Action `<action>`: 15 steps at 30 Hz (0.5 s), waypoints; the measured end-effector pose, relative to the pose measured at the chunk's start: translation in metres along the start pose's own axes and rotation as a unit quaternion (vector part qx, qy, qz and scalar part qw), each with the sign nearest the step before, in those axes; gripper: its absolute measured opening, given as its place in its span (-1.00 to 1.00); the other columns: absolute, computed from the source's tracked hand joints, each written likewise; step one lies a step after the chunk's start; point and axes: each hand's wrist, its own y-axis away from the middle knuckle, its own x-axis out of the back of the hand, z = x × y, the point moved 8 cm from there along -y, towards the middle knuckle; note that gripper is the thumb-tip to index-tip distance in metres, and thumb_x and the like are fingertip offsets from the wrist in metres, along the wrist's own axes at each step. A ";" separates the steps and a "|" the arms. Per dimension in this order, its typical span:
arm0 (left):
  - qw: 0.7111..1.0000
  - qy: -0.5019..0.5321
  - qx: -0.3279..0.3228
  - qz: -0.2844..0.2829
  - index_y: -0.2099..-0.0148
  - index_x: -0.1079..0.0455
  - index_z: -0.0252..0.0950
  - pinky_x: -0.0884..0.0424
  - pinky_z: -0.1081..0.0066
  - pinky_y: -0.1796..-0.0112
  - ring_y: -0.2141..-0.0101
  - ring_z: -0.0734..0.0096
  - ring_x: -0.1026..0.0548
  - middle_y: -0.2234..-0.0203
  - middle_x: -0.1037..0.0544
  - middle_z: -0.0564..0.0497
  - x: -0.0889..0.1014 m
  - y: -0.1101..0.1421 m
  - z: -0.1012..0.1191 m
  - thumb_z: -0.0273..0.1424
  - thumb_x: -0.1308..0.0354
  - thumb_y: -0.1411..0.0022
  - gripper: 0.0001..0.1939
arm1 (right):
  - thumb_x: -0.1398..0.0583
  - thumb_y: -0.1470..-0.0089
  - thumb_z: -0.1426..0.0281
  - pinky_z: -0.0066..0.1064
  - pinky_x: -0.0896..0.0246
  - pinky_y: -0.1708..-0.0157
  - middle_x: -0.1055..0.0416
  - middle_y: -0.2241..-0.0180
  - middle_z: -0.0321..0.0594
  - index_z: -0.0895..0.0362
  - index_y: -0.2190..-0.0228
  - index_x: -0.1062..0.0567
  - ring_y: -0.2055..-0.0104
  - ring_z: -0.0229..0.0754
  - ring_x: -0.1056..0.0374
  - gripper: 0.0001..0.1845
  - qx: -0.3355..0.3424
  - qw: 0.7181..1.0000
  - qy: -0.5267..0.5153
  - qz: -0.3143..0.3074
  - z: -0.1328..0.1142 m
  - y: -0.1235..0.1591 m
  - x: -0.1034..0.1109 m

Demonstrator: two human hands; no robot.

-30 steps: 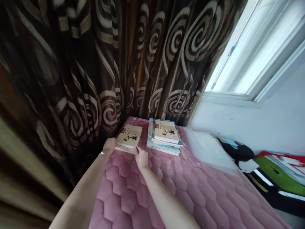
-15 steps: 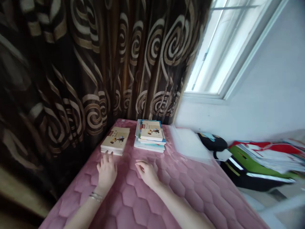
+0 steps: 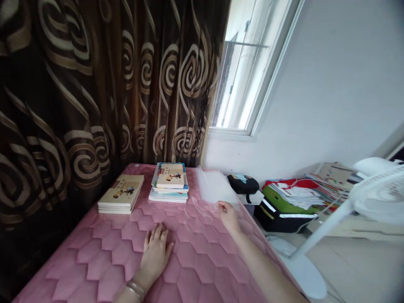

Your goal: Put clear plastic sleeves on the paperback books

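My left hand (image 3: 155, 246) lies flat on the pink quilted mattress (image 3: 186, 256), fingers spread and nothing in it. A bracelet circles that wrist. Beyond it, at the left, is a neat stack of cream-covered books (image 3: 121, 193). To its right stands a mixed pile of books (image 3: 170, 185), with a smaller cream book on top. My right hand (image 3: 229, 215) is at the near edge of a pile of clear plastic sheets (image 3: 216, 187). Its fingers are curled together; whether they pinch a sheet is hidden.
Dark patterned curtains (image 3: 94, 84) hang along the far left side, beside a window (image 3: 240, 71). Past the mattress's right edge are a black case (image 3: 243, 185), a green and black bag (image 3: 280, 208) with papers on it, and a white fan (image 3: 375, 193).
My view has turned right, bringing the fan in. My left hand has moved away from the cream books onto the mattress. My right hand has moved right to the plastic sheets.
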 end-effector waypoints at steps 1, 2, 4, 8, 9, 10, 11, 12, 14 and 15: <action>1.000 -0.002 -0.009 0.012 -0.12 -0.33 -0.28 -0.08 0.03 -0.16 -0.19 0.13 -0.21 -0.18 -0.29 -0.18 -0.001 0.001 0.000 -0.30 0.03 -0.26 -0.59 | -0.02 -0.01 0.34 -0.24 -0.33 0.21 -0.53 0.29 -0.04 0.17 0.35 -0.53 0.28 -0.08 -0.45 -0.68 -0.013 1.000 0.004 0.006 0.007 -0.007 0.000; 1.000 -0.004 -0.016 0.021 -0.12 -0.33 -0.27 -0.09 0.03 -0.16 -0.18 0.13 -0.22 -0.18 -0.29 -0.18 -0.002 0.002 -0.001 -0.30 0.04 -0.26 -0.59 | -0.01 -0.01 0.35 -0.23 -0.33 0.19 -0.53 0.28 -0.03 0.19 0.33 -0.53 0.27 -0.07 -0.45 -0.67 -0.023 1.000 0.007 0.010 0.012 -0.015 -0.002; 0.999 -0.005 -0.023 0.034 -0.11 -0.34 -0.26 -0.12 0.03 -0.15 -0.17 0.13 -0.24 -0.17 -0.31 -0.16 -0.001 0.004 -0.002 -0.30 0.04 -0.26 -0.60 | -0.01 -0.01 0.38 -0.22 -0.30 0.11 -0.51 0.22 -0.03 0.20 0.26 -0.53 0.20 -0.07 -0.44 -0.64 -0.035 0.999 0.012 0.010 0.017 -0.030 -0.011; 0.999 0.009 -0.024 0.042 -0.09 -0.35 -0.21 -0.17 0.06 -0.12 -0.15 0.15 -0.27 -0.15 -0.34 -0.12 0.002 0.003 -0.003 -0.27 0.02 -0.26 -0.62 | -0.05 0.02 0.49 -0.26 -0.13 -0.09 -0.45 0.08 -0.08 0.17 0.22 -0.54 0.00 -0.09 -0.35 -0.65 -0.047 0.999 0.022 -0.010 0.019 -0.056 -0.038; 0.999 0.013 -0.022 0.040 -0.09 -0.35 -0.20 -0.18 0.06 -0.12 -0.15 0.16 -0.27 -0.14 -0.34 -0.10 0.002 0.003 -0.003 -0.27 0.01 -0.25 -0.62 | -0.06 0.02 0.52 -0.27 -0.09 -0.12 -0.44 0.06 -0.08 0.16 0.24 -0.55 -0.02 -0.09 -0.34 -0.66 -0.052 0.998 0.026 -0.018 0.020 -0.061 -0.045; 0.999 0.017 -0.019 0.037 -0.09 -0.35 -0.19 -0.17 0.07 -0.12 -0.15 0.16 -0.26 -0.14 -0.34 -0.09 0.002 0.002 -0.004 -0.26 0.01 -0.25 -0.62 | -0.07 0.02 0.54 -0.28 -0.07 -0.14 -0.43 0.05 -0.09 0.16 0.26 -0.56 -0.03 -0.09 -0.33 -0.68 -0.058 0.998 0.029 -0.026 0.022 -0.065 -0.052; 0.999 0.021 -0.015 0.034 -0.09 -0.34 -0.18 -0.17 0.07 -0.12 -0.15 0.17 -0.25 -0.14 -0.34 -0.09 0.002 0.002 -0.004 -0.26 0.00 -0.25 -0.62 | -0.09 0.01 0.55 -0.30 -0.08 -0.14 -0.42 0.04 -0.10 0.15 0.27 -0.56 -0.03 -0.09 -0.33 -0.70 -0.064 0.997 0.031 -0.035 0.024 -0.068 -0.059; 0.999 0.024 -0.011 0.030 -0.09 -0.34 -0.17 -0.17 0.07 -0.12 -0.15 0.17 -0.24 -0.14 -0.34 -0.08 0.002 0.002 -0.004 -0.26 0.00 -0.25 -0.62 | -0.11 -0.02 0.53 -0.31 -0.10 -0.13 -0.41 0.03 -0.11 0.13 0.27 -0.56 -0.02 -0.10 -0.34 -0.73 -0.068 0.996 0.032 -0.044 0.026 -0.071 -0.065; 0.999 0.031 -0.005 0.024 -0.09 -0.34 -0.16 -0.16 0.07 -0.12 -0.16 0.17 -0.23 -0.15 -0.33 -0.07 0.002 0.002 -0.004 -0.26 0.00 -0.24 -0.62 | -0.14 -0.11 0.43 -0.25 -0.20 -0.05 -0.38 0.01 -0.13 0.11 0.20 -0.51 0.02 -0.12 -0.34 -0.79 -0.075 0.995 0.030 -0.061 0.029 -0.076 -0.075; 0.999 0.034 -0.002 0.021 -0.09 -0.34 -0.16 -0.16 0.07 -0.12 -0.16 0.17 -0.23 -0.15 -0.32 -0.07 0.002 0.002 -0.004 -0.26 -0.01 -0.24 -0.62 | -0.15 -0.15 0.36 -0.22 -0.25 0.01 -0.36 0.01 -0.13 0.11 0.14 -0.47 0.04 -0.13 -0.34 -0.77 -0.076 0.994 0.028 -0.067 0.031 -0.077 -0.079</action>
